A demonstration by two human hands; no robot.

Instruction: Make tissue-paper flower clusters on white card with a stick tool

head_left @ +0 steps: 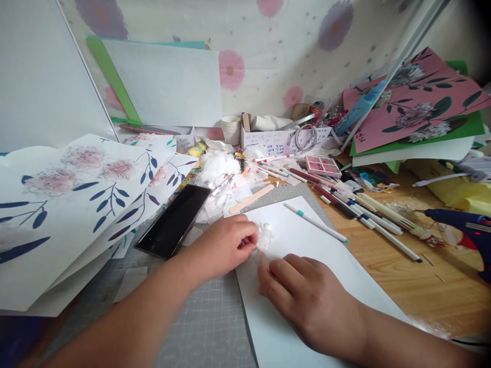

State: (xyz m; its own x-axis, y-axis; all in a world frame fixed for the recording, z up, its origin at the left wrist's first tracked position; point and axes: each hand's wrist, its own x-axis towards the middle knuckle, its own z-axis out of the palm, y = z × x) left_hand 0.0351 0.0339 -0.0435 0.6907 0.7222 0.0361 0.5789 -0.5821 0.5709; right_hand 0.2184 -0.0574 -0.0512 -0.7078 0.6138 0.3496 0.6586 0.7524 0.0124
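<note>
Gridded mat [207,317], smooth white sheet [307,240]: left hand [224,245] pinches crinkly tissue tuft [264,236], right hand [307,296] rests open.

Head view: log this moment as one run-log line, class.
left hand: pinches crumpled white tissue scrap | right hand: rests on white paper sheet | nearby: pen, phone

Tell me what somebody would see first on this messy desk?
Right in the middle, the left hand pinches a small crumpled white bit on a white sheet of paper, and the right hand rests beside it. Big flower paintings frame the desk: white ones with blue leaves on the left, a pink one propped at the upper right. A blue glue gun pokes in from the right edge, past a scatter of pens.
</note>
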